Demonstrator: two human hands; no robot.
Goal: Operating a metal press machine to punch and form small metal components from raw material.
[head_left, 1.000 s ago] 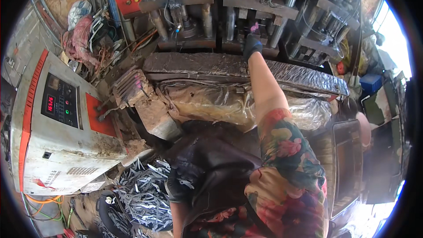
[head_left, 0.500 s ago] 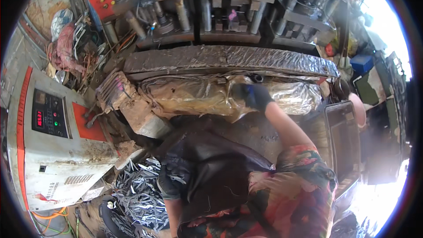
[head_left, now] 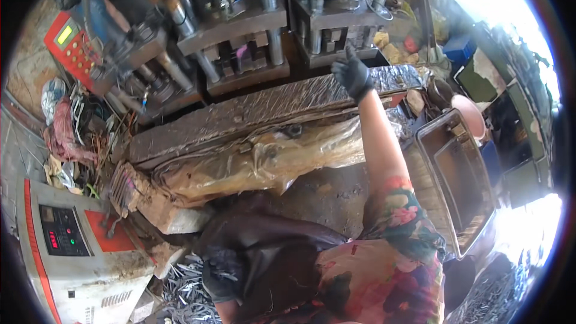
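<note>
**Right hand back up at the press, left hand low in the parts**

My right hand (head_left: pixel 353 75), in its dark glove, is up again at the far edge of the foil-wrapped bench (head_left: pixel 252 111), right below the press (head_left: pixel 327 30). Half a second ago it hung lower, in front of the crinkled plastic sheet (head_left: pixel 264 162); now the arm is stretched out long and the fingers are loosely spread, closed on nothing I can see. So the reach goes to the machine, not the bench front. My left hand (head_left: pixel 221 273), gloved too, sits down by my apron, just above the heap of small metal pieces (head_left: pixel 186 294); whether it grips any I cannot tell. Left of me stands the grey control box (head_left: pixel 72 246), to the right an empty metal tray (head_left: pixel 456 174). The press columns crowd the opening.
</note>
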